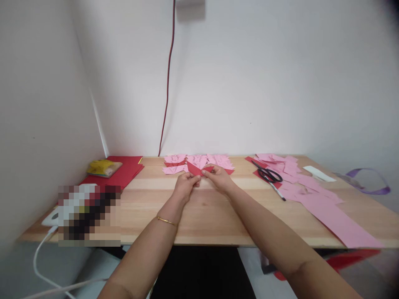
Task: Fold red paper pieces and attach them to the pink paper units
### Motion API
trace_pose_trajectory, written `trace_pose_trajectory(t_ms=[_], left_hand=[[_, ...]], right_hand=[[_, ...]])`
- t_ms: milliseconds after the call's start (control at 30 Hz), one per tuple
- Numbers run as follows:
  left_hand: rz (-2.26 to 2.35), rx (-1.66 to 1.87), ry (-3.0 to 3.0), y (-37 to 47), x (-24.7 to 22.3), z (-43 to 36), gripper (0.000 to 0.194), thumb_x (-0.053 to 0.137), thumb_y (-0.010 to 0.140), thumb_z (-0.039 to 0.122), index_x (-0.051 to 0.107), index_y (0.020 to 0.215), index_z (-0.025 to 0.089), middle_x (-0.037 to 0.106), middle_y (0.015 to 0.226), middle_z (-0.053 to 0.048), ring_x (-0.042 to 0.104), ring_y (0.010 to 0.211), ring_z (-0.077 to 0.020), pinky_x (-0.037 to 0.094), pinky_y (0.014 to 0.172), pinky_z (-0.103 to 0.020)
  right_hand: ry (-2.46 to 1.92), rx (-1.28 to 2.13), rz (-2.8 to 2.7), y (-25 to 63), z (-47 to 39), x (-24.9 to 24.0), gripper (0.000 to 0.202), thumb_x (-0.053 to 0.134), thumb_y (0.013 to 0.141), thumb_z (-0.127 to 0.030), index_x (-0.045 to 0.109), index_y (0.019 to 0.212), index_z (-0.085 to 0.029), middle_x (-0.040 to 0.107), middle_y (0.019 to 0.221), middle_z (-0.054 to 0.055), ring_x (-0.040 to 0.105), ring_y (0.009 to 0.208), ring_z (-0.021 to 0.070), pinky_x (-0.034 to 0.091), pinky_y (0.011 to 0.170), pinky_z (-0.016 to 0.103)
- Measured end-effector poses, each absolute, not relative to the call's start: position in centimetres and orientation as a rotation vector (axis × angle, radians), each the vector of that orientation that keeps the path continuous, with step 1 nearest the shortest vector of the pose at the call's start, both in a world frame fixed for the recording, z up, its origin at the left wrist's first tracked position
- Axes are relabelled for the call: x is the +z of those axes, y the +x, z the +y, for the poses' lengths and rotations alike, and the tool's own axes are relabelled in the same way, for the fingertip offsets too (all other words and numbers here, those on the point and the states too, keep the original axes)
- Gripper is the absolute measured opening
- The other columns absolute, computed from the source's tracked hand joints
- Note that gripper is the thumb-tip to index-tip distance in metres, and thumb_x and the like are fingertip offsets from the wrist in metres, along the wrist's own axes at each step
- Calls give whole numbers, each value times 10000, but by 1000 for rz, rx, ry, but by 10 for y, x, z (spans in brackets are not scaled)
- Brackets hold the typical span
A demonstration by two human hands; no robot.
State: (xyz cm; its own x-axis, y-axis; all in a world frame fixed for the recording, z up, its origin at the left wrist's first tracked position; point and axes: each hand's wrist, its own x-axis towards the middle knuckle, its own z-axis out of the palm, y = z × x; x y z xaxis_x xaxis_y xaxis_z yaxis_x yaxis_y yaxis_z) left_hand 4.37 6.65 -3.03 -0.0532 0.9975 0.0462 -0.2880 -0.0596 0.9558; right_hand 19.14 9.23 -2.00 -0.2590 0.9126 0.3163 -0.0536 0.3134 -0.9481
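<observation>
Between my two hands is a red paper piece [193, 168], bent into a shallow V with its points turned upward. My left hand [186, 185] pinches its lower left part. On the right side, my right hand [217, 177] grips it between thumb and fingers. Just behind lie several pink paper cutouts [197, 159] with jagged edges, in rows near the wall. Other red pieces rest among them, one red cutout [175, 164] to the left of my hands. Fingers partly hide the lower edge of the held paper.
Black-handled scissors [270, 174] and a pen [277, 189] lie right of my hands, beside pink paper scraps [324, 203]. Red sheets [129, 168] and a yellow packet [102, 167] sit at the left. A purple strap [378, 191] is at the far right of the wooden table [205, 226].
</observation>
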Motion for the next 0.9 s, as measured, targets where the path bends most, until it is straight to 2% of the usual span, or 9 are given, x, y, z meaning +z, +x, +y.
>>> trace_pose_trajectory(t_ms=[300, 500, 633, 800, 900], left_hand=[[1073, 1456, 1062, 45, -31, 66, 222, 730, 574, 270, 553, 593, 137, 542, 503, 19, 470, 478, -84, 369, 538, -236], [951, 1366, 965, 48, -30, 64, 305, 766, 554, 327, 610, 719, 123, 558, 598, 9, 494, 542, -91, 426, 561, -249], [919, 1388, 934, 47, -31, 67, 273, 767, 539, 274, 616, 704, 118, 570, 599, 7, 477, 524, -80, 413, 549, -241], [922, 1434, 954, 45, -31, 68, 222, 750, 551, 244, 589, 643, 124, 551, 548, 18, 474, 509, -81, 391, 534, -235], [891, 1417, 928, 45, -28, 66, 227, 752, 548, 241, 588, 648, 121, 562, 559, 13, 471, 505, -77, 393, 532, -232]], right_hand=[[-836, 1102, -1593, 190, 90, -18, 223, 639, 721, -386, 612, 815, -186, 623, 760, -1, 550, 708, 132, 426, 693, 271], [-871, 1100, -1549, 191, 92, -17, 248, 659, 697, -381, 605, 835, -181, 615, 739, -1, 547, 687, 132, 431, 669, 272], [-874, 1131, -1589, 192, 90, -15, 285, 654, 700, -412, 603, 849, -174, 594, 700, -11, 531, 662, 120, 421, 663, 262], [-1085, 1110, -1719, 192, 87, -17, 368, 639, 694, -501, 571, 656, -141, 537, 590, -14, 458, 557, 100, 344, 537, 233], [-1052, 1099, -1770, 193, 88, -19, 388, 615, 719, -513, 570, 625, -140, 527, 566, -18, 438, 533, 93, 322, 518, 227]])
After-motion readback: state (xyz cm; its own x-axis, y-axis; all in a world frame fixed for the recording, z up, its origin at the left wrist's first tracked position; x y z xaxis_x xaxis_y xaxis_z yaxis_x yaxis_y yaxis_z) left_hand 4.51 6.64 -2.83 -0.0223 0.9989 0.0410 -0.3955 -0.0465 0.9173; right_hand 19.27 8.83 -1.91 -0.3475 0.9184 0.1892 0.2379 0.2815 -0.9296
